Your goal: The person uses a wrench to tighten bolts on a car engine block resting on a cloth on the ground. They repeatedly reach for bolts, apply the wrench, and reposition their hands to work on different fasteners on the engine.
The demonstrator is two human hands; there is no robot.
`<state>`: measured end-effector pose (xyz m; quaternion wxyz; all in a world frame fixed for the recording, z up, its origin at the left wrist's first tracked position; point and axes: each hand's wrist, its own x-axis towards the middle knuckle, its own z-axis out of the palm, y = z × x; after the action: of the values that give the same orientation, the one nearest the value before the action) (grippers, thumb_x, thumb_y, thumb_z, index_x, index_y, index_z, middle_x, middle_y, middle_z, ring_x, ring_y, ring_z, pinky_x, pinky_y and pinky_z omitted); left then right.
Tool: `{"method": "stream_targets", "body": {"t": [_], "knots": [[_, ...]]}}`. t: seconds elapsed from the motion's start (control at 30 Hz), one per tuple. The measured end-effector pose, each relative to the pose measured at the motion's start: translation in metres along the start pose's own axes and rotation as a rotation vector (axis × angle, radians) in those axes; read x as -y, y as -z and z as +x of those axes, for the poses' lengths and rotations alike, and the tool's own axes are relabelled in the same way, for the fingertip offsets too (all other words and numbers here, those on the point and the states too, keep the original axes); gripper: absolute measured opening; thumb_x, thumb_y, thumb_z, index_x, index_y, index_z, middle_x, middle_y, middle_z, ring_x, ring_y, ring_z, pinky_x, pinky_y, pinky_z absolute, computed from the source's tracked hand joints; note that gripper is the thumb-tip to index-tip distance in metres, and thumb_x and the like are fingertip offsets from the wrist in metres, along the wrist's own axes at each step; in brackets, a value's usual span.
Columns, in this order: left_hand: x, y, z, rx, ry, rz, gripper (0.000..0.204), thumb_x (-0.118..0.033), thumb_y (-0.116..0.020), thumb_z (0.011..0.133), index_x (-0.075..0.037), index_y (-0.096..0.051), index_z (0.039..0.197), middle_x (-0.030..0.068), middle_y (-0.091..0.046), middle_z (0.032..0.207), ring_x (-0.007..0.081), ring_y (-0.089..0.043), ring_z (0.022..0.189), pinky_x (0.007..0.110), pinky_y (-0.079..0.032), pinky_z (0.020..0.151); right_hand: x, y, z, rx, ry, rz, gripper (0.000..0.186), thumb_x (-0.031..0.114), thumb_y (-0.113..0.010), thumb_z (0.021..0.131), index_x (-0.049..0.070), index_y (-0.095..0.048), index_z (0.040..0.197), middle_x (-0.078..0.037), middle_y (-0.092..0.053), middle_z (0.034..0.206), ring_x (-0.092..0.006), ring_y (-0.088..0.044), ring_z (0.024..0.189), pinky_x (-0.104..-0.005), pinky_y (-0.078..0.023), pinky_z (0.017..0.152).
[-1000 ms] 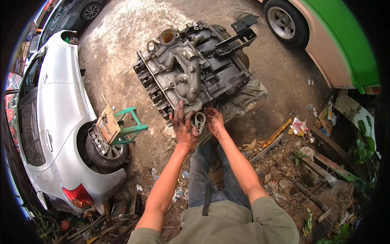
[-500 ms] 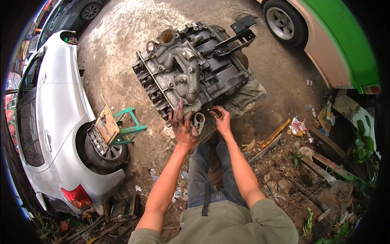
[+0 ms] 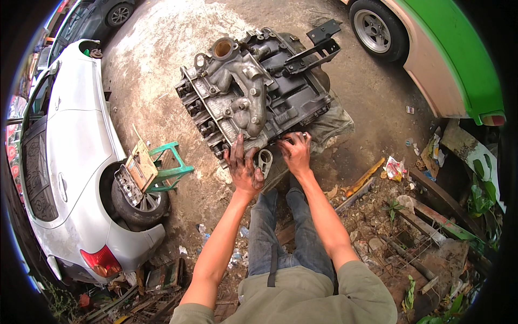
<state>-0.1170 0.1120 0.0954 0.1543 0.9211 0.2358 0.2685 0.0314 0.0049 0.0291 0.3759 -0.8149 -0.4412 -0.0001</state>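
Note:
A grey metal engine (image 3: 291, 100) stands before me, with a cast intake manifold (image 3: 253, 102) on its upper face. My left hand (image 3: 244, 168) lies on the engine's near left corner, its dark-smudged fingers stretched out and apart. Close to that thumb is a pale metal part with a round opening (image 3: 265, 161), at the engine's near side. My right hand (image 3: 295, 151) is against the engine's near edge, to the right of this part. Its fingers are bent and closed, with some tips out of sight by the engine; what they hold, if anything, I cannot make out.
Cloth sheeting (image 3: 333, 125) lies beneath the engine's right side. On the left stand a silver car (image 3: 81, 146) and a green plastic stool (image 3: 171, 167) next to its wheel. A green and pink vehicle (image 3: 431, 59) is at the far right. Debris (image 3: 372, 232) covers the near-right ground.
My right hand has turned and moved up against the engine's near edge; before, it was pinched in front of it. My left hand stays in place.

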Motion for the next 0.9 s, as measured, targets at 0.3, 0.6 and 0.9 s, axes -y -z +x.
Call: {"method": "stream_targets", "body": {"t": [0.3,0.6,0.9], "knots": [[0.000,0.000,0.000,-0.008,0.011,0.006,0.054,-0.041,-0.028,0.098,-0.006,-0.060,0.121,0.0215,-0.037,0.154,0.0388,-0.034,0.141,0.056,-0.017,0.116,0.014,-0.083,-0.047,-0.036,-1.091,1.581,0.019,-0.005,-0.066,0.087,0.004,-0.064,0.104,-0.008,-0.068,0.103,-0.0191,-0.066,0.094,-0.0332,-0.055,0.086],[-0.001,0.000,0.000,-0.016,0.013,-0.008,0.052,-0.040,-0.030,0.097,-0.006,-0.060,0.123,0.0209,-0.037,0.154,0.0379,-0.035,0.141,0.055,-0.017,0.117,0.027,-0.078,-0.069,-0.104,-1.024,1.961,0.016,-0.004,-0.063,0.092,0.006,-0.059,0.105,-0.004,-0.064,0.103,-0.0153,-0.063,0.097,-0.0307,-0.054,0.084],[-0.003,0.003,0.001,-0.003,0.005,0.021,0.051,-0.038,-0.029,0.098,-0.006,-0.059,0.123,0.0210,-0.038,0.153,0.0376,-0.034,0.141,0.055,-0.019,0.116,-0.006,-0.012,-0.012,-0.066,-0.354,0.412,0.015,-0.002,-0.078,0.072,0.000,-0.070,0.084,-0.011,-0.066,0.085,-0.0295,-0.061,0.085,-0.0392,-0.046,0.078]]}}
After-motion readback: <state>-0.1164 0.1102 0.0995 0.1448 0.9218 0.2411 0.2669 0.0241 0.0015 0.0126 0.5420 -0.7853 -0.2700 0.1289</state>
